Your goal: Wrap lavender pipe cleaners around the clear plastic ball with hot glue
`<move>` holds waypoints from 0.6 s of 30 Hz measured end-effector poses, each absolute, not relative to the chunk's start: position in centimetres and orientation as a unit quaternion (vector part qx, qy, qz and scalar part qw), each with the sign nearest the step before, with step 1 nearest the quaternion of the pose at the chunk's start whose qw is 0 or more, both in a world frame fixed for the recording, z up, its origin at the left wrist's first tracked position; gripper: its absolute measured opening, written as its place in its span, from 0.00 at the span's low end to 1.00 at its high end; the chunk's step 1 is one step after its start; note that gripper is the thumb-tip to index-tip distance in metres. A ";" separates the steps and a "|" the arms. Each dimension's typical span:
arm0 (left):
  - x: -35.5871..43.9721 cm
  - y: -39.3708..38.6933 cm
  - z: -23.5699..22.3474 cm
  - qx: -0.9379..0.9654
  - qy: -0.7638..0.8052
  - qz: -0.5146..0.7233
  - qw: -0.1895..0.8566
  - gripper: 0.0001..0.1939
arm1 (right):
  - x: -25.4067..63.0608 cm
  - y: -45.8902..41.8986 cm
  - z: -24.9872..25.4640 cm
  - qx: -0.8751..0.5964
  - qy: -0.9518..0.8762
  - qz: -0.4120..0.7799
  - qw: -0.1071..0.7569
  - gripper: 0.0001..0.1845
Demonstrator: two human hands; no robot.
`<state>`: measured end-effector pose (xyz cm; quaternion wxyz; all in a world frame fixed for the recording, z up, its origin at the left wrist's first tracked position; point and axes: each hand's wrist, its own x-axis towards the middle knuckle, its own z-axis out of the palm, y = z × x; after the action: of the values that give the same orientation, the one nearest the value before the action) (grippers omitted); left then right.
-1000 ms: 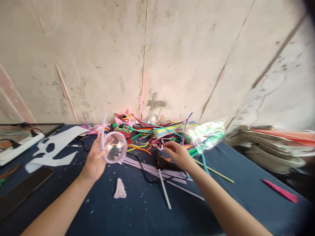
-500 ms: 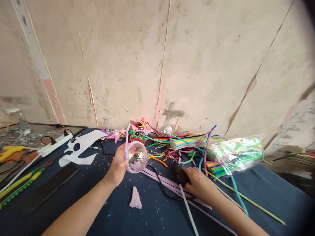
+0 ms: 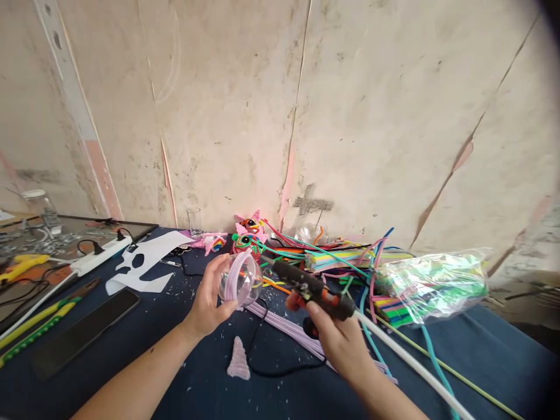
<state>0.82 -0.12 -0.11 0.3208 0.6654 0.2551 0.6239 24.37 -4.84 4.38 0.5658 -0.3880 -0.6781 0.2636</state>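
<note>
My left hand (image 3: pixel 211 300) grips a clear plastic ball (image 3: pixel 250 279) with lilac pipe cleaners (image 3: pixel 236 277) bent around its side. In my right hand (image 3: pixel 335 329) is a black glue gun (image 3: pixel 312 286), lifted off the table, its nozzle pointing left towards the ball with a small gap between them. A long white glue stick (image 3: pixel 415 364) sticks out of its back end. Below the ball lies a lilac fuzzy triangle (image 3: pixel 238 359). A bundle of lilac pipe cleaners (image 3: pixel 289 328) runs under the glue gun, and the black cord (image 3: pixel 284 372) loops across the cloth.
Colourful decorated figures (image 3: pixel 249 236) stand near the wall. On the right lies a plastic bag of pipe cleaners (image 3: pixel 433 286). To the left are a cut white sheet (image 3: pixel 151 256), a phone (image 3: pixel 94 326), yellow-green pliers (image 3: pixel 48 318) and a power strip (image 3: pixel 102 256).
My right hand has raised the glue gun from the table and swung its nozzle towards the ball. My left hand has turned the ball, so the lilac strips now face differently.
</note>
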 end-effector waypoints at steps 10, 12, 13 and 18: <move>0.5 1.0 -0.4 0.681 0.253 0.604 0.328 0.38 | 24.3 -5.2 2.9 -0.294 -0.792 0.078 0.529 0.03; 0.8 0.7 -0.1 0.683 0.253 0.595 0.340 0.38 | 24.4 -5.0 3.0 -0.288 -0.800 0.053 0.524 0.01; 0.9 0.6 0.0 0.684 0.254 0.591 0.345 0.38 | 24.4 -5.0 3.0 -0.288 -0.803 0.043 0.519 0.01; 1.3 0.4 0.2 0.693 0.240 0.588 0.340 0.37 | 24.4 -4.8 2.8 -0.287 -0.809 0.010 0.513 0.02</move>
<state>1.28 0.45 0.23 0.3402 0.6933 0.2402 0.5881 24.43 -4.76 2.84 0.5134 -0.2874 -0.8085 0.0096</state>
